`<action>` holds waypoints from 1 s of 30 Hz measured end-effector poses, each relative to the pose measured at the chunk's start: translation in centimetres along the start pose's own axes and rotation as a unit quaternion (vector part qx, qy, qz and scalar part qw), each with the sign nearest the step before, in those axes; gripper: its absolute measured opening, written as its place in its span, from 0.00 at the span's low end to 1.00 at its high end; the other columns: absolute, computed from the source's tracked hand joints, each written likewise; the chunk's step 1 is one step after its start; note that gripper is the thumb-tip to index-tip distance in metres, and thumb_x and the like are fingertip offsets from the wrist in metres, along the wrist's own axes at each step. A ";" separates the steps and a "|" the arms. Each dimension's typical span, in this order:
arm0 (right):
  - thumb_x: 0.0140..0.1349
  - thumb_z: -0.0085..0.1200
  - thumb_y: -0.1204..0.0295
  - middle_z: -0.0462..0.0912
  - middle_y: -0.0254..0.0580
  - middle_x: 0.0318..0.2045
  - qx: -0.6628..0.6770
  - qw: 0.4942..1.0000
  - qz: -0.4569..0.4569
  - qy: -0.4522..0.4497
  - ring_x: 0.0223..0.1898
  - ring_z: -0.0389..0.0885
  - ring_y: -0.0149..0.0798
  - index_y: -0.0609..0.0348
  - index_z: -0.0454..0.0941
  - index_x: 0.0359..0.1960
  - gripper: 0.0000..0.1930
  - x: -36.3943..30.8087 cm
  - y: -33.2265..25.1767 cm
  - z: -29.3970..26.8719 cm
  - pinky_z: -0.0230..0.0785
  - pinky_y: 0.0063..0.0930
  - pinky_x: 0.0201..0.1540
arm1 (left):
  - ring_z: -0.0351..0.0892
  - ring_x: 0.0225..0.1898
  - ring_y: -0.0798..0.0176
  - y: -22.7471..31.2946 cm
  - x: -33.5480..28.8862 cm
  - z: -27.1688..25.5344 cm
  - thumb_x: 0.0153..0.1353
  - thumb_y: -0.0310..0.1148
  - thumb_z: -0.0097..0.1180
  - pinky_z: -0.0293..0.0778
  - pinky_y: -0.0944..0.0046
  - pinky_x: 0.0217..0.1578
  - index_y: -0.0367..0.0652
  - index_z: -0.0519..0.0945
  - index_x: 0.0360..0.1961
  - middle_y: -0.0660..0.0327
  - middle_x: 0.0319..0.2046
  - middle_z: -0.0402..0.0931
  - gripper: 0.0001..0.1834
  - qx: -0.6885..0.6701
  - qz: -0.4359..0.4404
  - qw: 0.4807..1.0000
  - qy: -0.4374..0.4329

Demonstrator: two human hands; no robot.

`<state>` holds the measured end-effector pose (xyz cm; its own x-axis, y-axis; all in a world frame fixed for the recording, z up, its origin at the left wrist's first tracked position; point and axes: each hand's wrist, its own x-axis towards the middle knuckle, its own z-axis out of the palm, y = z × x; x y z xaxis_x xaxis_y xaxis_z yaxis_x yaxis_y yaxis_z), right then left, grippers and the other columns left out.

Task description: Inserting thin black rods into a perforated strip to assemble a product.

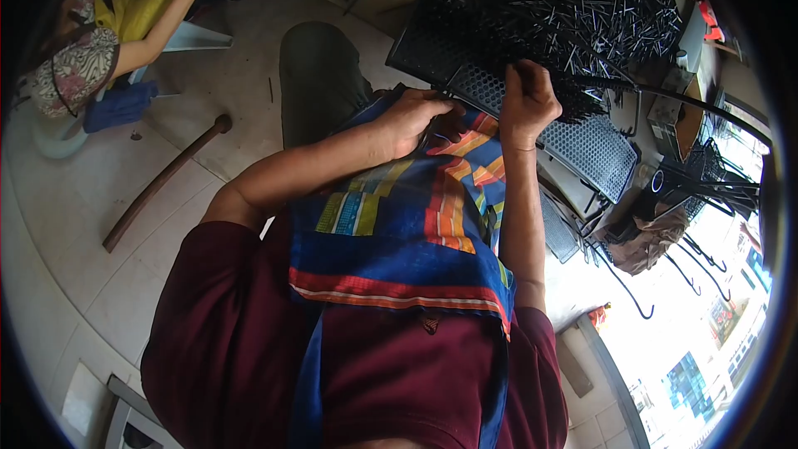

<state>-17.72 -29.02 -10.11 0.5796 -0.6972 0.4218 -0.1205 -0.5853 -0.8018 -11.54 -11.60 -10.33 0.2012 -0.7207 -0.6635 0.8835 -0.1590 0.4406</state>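
Observation:
A long black perforated panel (594, 150) lies slantwise in front of me. Dark spiky strips (474, 37) stand in a dense row along part of it. My right hand (529, 104) is closed in a pinch just over the holes, beside the spiky row. Whatever sits between those fingertips is too small to make out. At the panel's near edge, my left hand (416, 119) has its fingers curled together, partly in shadow, and what they hold is hidden. A colourful patterned apron (391, 241) covers my lap beneath both hands.
Beyond the panel spreads a large heap of thin black strips (615, 0). A cardboard box (673, 112) and hooked metal rods (628, 287) are to the right. On the tiled floor at left lies a curved wooden handle (166, 183); another person's arm (166, 29) reaches in at upper left.

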 end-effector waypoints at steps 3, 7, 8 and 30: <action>0.52 0.61 0.80 0.81 0.37 0.27 -0.104 0.991 -0.067 -0.041 0.25 0.81 0.28 0.58 0.83 0.33 0.07 0.1 -1.1 0.2 0.71 0.22 0.27 | 0.79 0.29 0.64 -0.2 0.0 -0.4 0.66 0.32 0.48 0.74 0.65 0.31 0.38 0.78 0.40 0.56 0.31 0.80 0.10 -0.014 0.001 1.000 0.002; 0.51 0.64 0.71 0.78 0.34 0.29 -0.259 0.952 -0.134 -0.087 0.25 0.80 0.40 0.51 0.84 0.36 0.09 0.2 -2.2 0.5 0.73 0.28 0.27 | 0.78 0.29 0.64 -0.1 -0.2 -0.2 0.66 0.31 0.47 0.73 0.66 0.30 0.37 0.78 0.41 0.56 0.31 0.80 0.11 -0.027 0.028 0.999 -0.024; 0.51 0.64 0.71 0.78 0.35 0.29 -0.296 0.935 -0.161 -0.111 0.24 0.80 0.41 0.51 0.84 0.36 0.10 0.3 -2.5 0.4 0.72 0.28 0.26 | 0.78 0.29 0.64 -0.1 -0.3 -0.2 0.66 0.31 0.47 0.73 0.66 0.30 0.37 0.78 0.41 0.56 0.31 0.80 0.11 -0.027 0.028 0.999 -0.025; 0.55 0.59 0.81 0.81 0.34 0.24 0.077 0.994 -0.014 -0.071 0.20 0.73 0.20 0.63 0.81 0.35 0.06 1.3 -3.2 8.0 0.66 0.15 0.23 | 0.82 0.28 0.58 1.2 -2.0 -4.2 0.59 0.22 0.47 0.76 0.64 0.25 0.37 0.74 0.40 0.54 0.30 0.81 0.08 -0.102 0.124 0.983 0.093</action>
<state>-10.17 -24.75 -10.37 0.6903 -0.6092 0.3904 0.0161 -0.5264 -0.8501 -9.11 -7.47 -10.98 0.4788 -0.5808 -0.6583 0.8597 0.1581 0.4857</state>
